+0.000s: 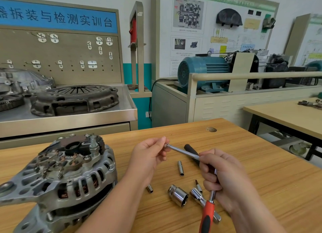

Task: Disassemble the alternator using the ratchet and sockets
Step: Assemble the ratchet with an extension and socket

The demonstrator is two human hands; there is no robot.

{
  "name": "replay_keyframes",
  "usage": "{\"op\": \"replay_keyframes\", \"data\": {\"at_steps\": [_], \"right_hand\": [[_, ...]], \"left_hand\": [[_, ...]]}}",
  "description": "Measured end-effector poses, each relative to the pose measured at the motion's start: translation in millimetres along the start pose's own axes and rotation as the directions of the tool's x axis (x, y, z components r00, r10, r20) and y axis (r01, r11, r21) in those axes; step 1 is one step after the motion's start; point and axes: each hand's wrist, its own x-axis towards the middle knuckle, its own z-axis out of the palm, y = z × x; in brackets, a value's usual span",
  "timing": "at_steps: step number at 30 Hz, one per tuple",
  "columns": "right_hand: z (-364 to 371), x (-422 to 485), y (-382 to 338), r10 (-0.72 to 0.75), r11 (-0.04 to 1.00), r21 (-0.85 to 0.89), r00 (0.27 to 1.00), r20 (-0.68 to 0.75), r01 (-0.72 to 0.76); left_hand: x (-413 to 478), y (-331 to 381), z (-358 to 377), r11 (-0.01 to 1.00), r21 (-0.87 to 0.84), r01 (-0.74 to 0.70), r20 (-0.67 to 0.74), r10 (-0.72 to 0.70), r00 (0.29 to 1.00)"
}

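Hands meet above the table (261, 163): right hand (224, 178) curls tight round the ratchet (207, 213), steadying it, while left hand (149, 156) pinches the extension bar (183, 151) tip, likely to fit a socket. Alternator (61, 171) waits at left; big socket (177, 195) lies within reach.

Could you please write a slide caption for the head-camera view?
Left hand and right hand hold an extension bar over loose sockets, with the alternator beside them on the table.

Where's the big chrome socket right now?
Head view, low centre: the big chrome socket lies on its side on the wooden table, just left of the orange-handled tool and right of a small socket.
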Motion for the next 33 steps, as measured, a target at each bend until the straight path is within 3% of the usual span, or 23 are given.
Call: {"op": "replay_keyframes", "data": {"at_steps": [4,7,14,18,19,20,21,22,23,24,25,26,28,30,33], "right_hand": [[0,3,3,0.015,1.000,0.006,1.000,-0.019,-0.015],[1,5,7,0.055,0.998,0.034,0.998,-0.023,-0.054],[6,7,13,0.124,0.964,0.239,0.992,-0.020,-0.116],[10,7,13,0.109,0.956,0.278,0.994,-0.022,-0.099],[10,7,12,0.094,0.956,0.282,0.995,-0.028,-0.082],[9,7,10,0.072,0.958,0.282,0.997,-0.041,-0.058],[7,6,8,0.048,0.960,0.279,0.997,-0.058,-0.029],[5,6,6,0.025,0.962,0.271,0.997,-0.075,-0.004],[3,6,4,0.009,0.965,0.262,0.997,-0.083,0.013],[2,5,3,-0.001,0.967,0.252,0.997,-0.082,0.022],[2,4,2,-0.008,0.970,0.241,0.997,-0.076,0.027],[4,3,2,-0.014,0.973,0.229,0.998,-0.068,0.030],[7,0,4,-0.022,0.978,0.205,0.999,-0.049,0.031],[10,-2,5,-0.016,0.982,0.190,1.000,-0.016,0.019],[12,-4,6,0.012,0.984,0.179,0.999,0.030,-0.017]], "left_hand": [[2,8,-3,0.912,0.380,-0.153,0.026,0.155,0.988],[3,11,-7,0.839,0.514,-0.178,0.051,0.177,0.983],[0,10,-2,0.872,0.456,-0.179,0.084,0.158,0.984],[-5,10,5,0.973,0.199,-0.116,-0.004,0.119,0.993],[-6,7,8,0.968,0.227,-0.107,-0.038,0.118,0.992],[-9,4,10,0.925,0.369,-0.094,-0.064,0.126,0.990],[-11,-1,10,0.798,0.598,-0.081,-0.061,0.146,0.987],[-13,-7,7,0.546,0.835,-0.070,-0.034,0.179,0.983],[-15,-14,2,0.258,0.965,-0.045,-0.003,0.183,0.983],[-16,-19,-2,0.049,0.999,-0.004,-0.003,0.140,0.990],[-17,-24,-6,-0.084,0.995,0.057,-0.053,0.054,0.997],[-18,-27,-8,-0.153,0.981,0.122,-0.128,-0.035,0.991],[-19,-32,-10,-0.162,0.961,0.223,-0.249,-0.160,0.955],[-18,-35,-9,-0.128,0.956,0.263,-0.284,-0.186,0.941],[-17,-40,-9,0.107,0.963,0.248,-0.236,-0.115,0.965]]}}
